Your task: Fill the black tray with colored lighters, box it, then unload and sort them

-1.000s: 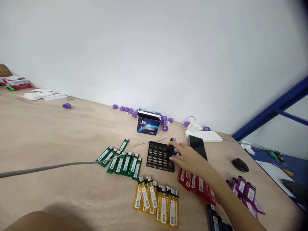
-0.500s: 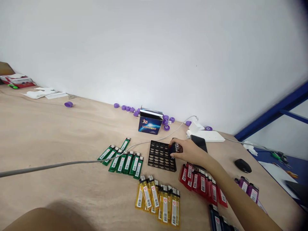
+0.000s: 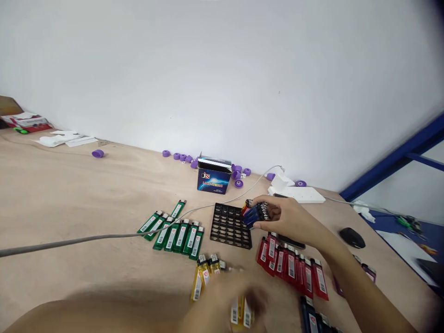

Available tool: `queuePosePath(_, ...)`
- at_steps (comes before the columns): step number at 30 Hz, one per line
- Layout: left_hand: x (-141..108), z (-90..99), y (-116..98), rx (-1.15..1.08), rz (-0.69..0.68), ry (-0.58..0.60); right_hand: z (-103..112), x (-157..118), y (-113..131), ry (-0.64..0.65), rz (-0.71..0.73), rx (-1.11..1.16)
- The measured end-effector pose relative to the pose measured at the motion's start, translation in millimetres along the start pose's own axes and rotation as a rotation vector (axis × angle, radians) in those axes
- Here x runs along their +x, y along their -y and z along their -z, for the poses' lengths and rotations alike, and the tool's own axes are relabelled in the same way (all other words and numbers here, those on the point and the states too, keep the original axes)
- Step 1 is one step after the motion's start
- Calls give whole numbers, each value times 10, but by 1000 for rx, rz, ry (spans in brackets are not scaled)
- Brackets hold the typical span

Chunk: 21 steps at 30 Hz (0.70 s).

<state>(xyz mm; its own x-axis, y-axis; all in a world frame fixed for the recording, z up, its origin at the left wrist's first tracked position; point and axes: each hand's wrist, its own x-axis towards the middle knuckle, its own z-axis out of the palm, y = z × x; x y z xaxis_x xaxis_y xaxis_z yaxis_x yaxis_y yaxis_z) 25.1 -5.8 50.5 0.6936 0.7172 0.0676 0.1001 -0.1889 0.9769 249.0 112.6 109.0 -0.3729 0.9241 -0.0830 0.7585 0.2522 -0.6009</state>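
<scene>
My right hand (image 3: 282, 216) is closed on a bunch of blue lighters (image 3: 255, 215), tilted over the right side of a black gridded tray (image 3: 227, 231). The tops of red and yellow lighters (image 3: 246, 205) show just behind them; whether these are held too I cannot tell. Low in the view, my left hand (image 3: 229, 296) is smeared by motion above the yellow lighters (image 3: 199, 282) and hides part of them. Red lighters (image 3: 291, 268) lie in a row below my right hand, green lighters (image 3: 180, 237) left of the tray, and dark blue lighters (image 3: 310, 317) at the bottom.
Behind the tray stands a blue lighter box (image 3: 213, 181), with purple caps (image 3: 189, 158) along the wall. A grey cable (image 3: 104, 237) crosses over the green lighters. To the right are a white power strip (image 3: 305, 195), a black mouse (image 3: 352, 237) and purple lighters (image 3: 368, 273).
My left hand has come in from the lower left over the yellow lighters. My right hand has turned, so the blue lighters' bodies now show, and has shifted slightly right.
</scene>
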Motion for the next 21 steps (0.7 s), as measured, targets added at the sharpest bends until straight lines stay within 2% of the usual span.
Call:
queuePosePath(2, 193, 206, -71, 52, 4, -293, 25, -119, 82, 44, 20, 137)
queuePosePath(3, 281, 297, -98, 64, 8, -337, 31, -178, 131, 80, 34, 194)
queuePosePath(4, 358, 371, -116, 29, 21, -310, 32, -234, 183, 125, 45, 243)
queuePosePath(5, 420, 424, -126, -60, 35, -235, 29, -283, 233, 174, 56, 289)
queuePosePath(7, 489, 462, -120, -343, 137, 10, 13, -359, 318, 275, 68, 377)
queuePosePath(9, 491, 418, -90, -659, 267, 250, -9, -406, 371, 371, 66, 449)
queuePosePath(11, 451, 326, -53, -877, 351, 366, -27, -433, 394, 437, 73, 480)
queuePosePath(14, 377, 181, -21, -1044, 333, 330, -44, -469, 390, 433, 109, 442)
queuePosePath(21, 302, -39, 36, -1173, 245, 204, -126, -642, 352, 213, 175, 166)
